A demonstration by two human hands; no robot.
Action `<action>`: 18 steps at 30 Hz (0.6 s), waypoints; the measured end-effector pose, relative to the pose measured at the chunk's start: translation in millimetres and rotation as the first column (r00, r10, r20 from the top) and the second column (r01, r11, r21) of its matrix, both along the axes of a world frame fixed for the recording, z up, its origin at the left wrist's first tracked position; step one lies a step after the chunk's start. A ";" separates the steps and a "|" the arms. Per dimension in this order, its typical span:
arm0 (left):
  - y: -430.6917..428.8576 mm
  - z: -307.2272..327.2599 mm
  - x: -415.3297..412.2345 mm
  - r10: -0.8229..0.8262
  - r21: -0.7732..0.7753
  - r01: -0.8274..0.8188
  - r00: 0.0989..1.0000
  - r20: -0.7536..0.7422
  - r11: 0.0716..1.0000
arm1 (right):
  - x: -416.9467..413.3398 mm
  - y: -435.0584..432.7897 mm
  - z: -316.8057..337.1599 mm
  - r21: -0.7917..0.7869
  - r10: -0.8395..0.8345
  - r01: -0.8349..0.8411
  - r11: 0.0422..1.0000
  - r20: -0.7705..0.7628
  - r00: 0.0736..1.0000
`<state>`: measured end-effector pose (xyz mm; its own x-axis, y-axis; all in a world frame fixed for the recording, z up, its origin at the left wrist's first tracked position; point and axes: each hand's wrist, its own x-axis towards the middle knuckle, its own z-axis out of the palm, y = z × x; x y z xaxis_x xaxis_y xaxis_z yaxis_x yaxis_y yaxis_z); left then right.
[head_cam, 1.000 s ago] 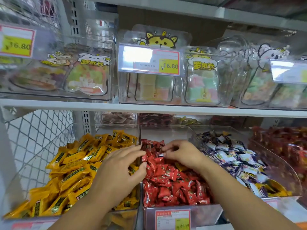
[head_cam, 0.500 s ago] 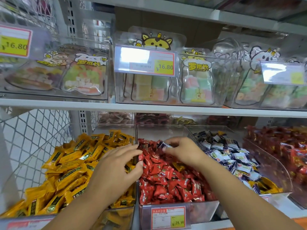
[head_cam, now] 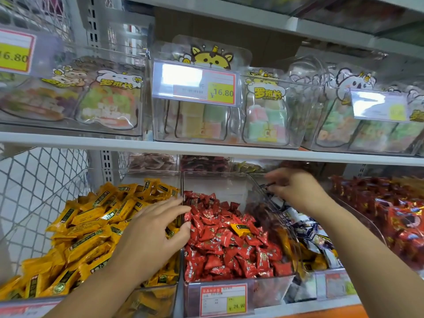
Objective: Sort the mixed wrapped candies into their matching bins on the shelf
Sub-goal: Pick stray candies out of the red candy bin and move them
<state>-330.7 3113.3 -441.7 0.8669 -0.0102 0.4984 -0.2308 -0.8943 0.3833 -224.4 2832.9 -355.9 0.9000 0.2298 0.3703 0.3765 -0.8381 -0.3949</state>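
Observation:
Three clear bins stand side by side on the lower shelf. The left bin holds yellow candies (head_cam: 89,228), the middle bin (head_cam: 229,294) holds red candies (head_cam: 220,244), the right bin holds dark blue and white candies (head_cam: 309,232). One stray yellow candy (head_cam: 239,228) lies on the red pile. My left hand (head_cam: 156,235) rests with relaxed fingers over the wall between the yellow and red bins. My right hand (head_cam: 296,189) hovers above the back of the blue bin and pinches a small dark wrapped candy (head_cam: 267,185) in its fingertips.
A fourth bin of red and orange packets (head_cam: 394,212) stands at the far right. The upper shelf edge (head_cam: 206,151) hangs close over the bins and carries clear boxes of pastel sweets with price tags. A wire mesh panel (head_cam: 41,187) closes the left side.
My right hand has lifted from the red bin and moved right, over the blue bin, with a dark candy pinched in it. My left hand has stayed put.

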 end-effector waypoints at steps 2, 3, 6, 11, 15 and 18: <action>0.3 -0.2 0.0 -0.006 -0.012 0.006 1.000 0.002 1.000 | -12.8 24.1 -2.2 -0.113 0.189 -0.226 0.967 -0.272 0.944; 0.3 -0.2 0.0 -0.009 -0.017 0.009 1.000 0.004 1.000 | -16.8 36.0 -9.3 -0.215 0.211 -0.309 0.927 -0.384 0.899; -0.2 0.8 -0.7 -0.016 -0.030 0.016 1.000 0.003 0.999 | -15.6 56.8 -36.9 -0.461 0.178 -0.367 0.808 -0.403 0.898; 0.9 2.0 -2.3 -0.007 -0.027 0.006 1.000 -0.027 1.000 | -5.5 50.3 -29.1 -0.177 0.236 -0.279 0.944 -0.228 0.945; 1.0 1.6 -2.2 -0.001 -0.016 0.000 0.999 -0.041 1.000 | -6.4 91.1 -18.3 0.410 0.288 -0.249 0.878 -0.035 0.957; 1.2 3.6 -2.6 0.007 0.001 -0.007 0.999 -0.037 1.000 | -2.6 134.6 -4.0 0.698 0.430 -0.230 0.679 -0.124 0.894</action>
<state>-333.3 3114.5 -438.0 0.8846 -0.0040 0.4663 -0.2100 -0.8962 0.3907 -227.0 2967.5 -359.9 0.8943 0.3227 0.3099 0.3773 -0.1715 -0.9101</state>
